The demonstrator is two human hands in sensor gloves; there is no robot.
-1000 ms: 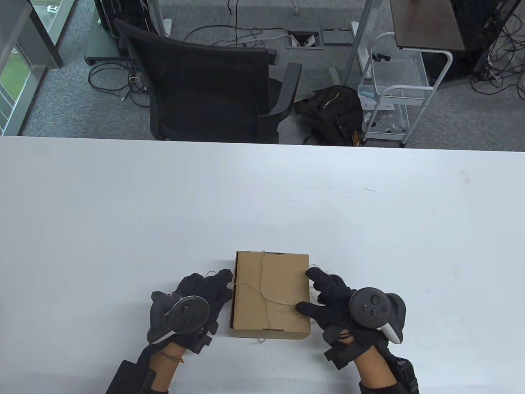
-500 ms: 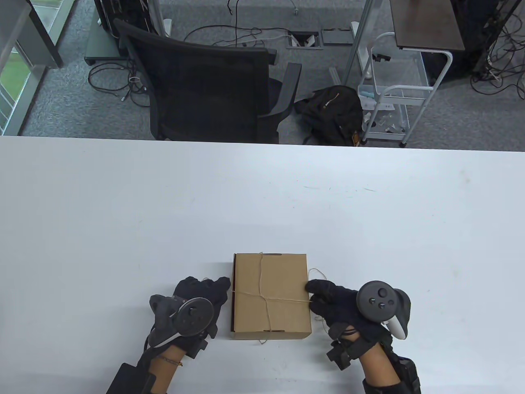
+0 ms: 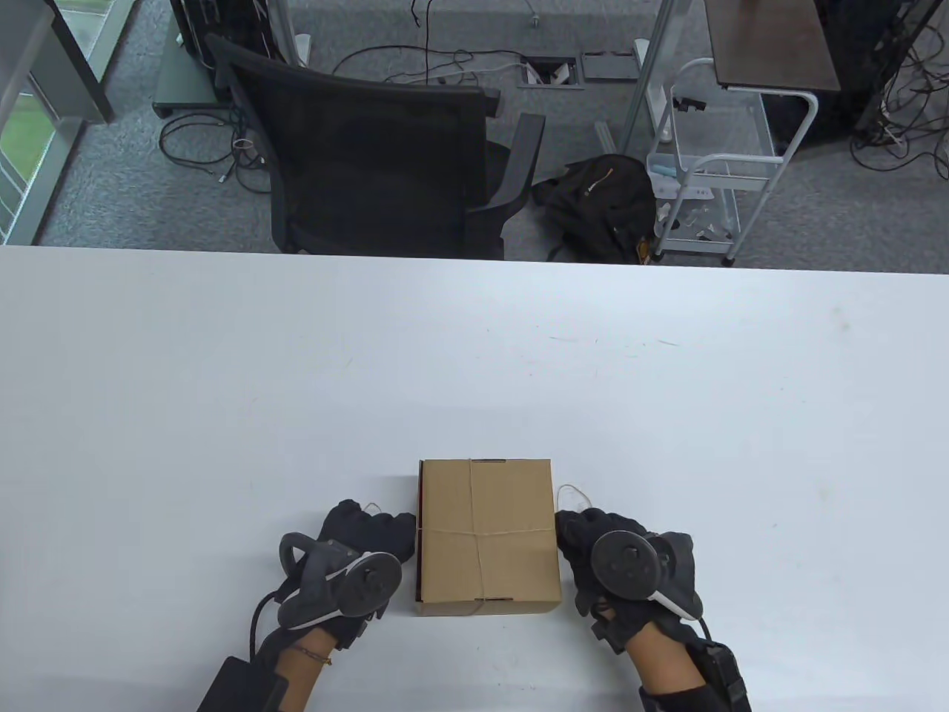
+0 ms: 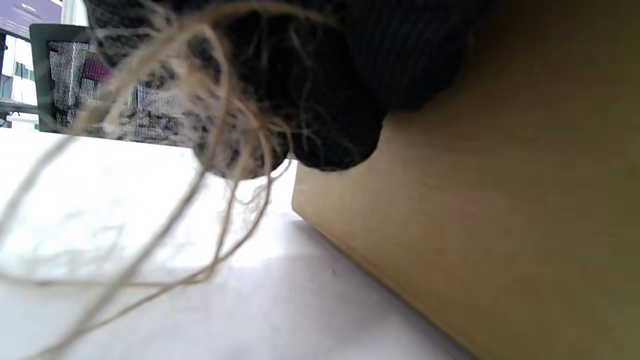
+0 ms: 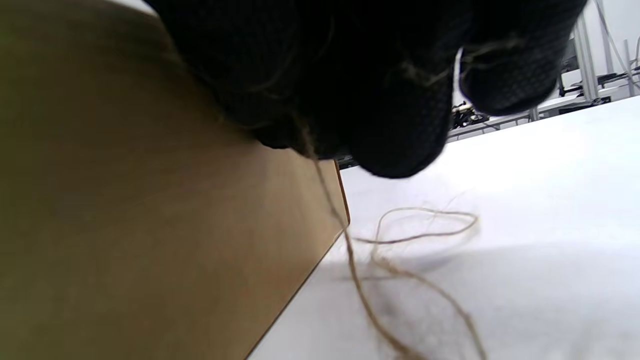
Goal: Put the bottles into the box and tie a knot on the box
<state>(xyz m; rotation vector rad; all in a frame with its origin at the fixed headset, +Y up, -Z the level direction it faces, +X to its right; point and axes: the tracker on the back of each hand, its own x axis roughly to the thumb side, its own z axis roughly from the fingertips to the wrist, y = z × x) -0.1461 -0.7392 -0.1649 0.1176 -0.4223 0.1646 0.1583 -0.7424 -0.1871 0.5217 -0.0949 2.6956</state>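
Observation:
A closed brown cardboard box [image 3: 485, 534] sits near the table's front edge, with thin twine [image 3: 474, 532] crossed over its lid. My left hand [image 3: 371, 528] grips one twine end against the box's left side, fingers curled. My right hand [image 3: 586, 530] grips the other end at the right side. In the left wrist view frayed twine [image 4: 220, 150] loops down from my fingers [image 4: 330, 100] beside the box wall [image 4: 500, 225]. In the right wrist view twine [image 5: 350, 250] hangs from my fingers [image 5: 390, 100] and coils on the table. No bottles are visible.
The white table [image 3: 474, 356] stretches wide behind and beside the box. A black office chair [image 3: 371, 148] stands beyond the far edge, with a backpack [image 3: 600, 200] and a white cart [image 3: 712, 163] on the floor.
Both hands drew the twine outward and down to the box's sides. The slack diagonal strand on the lid is now a straight taut line. The right hand rolled over, fingers curling in.

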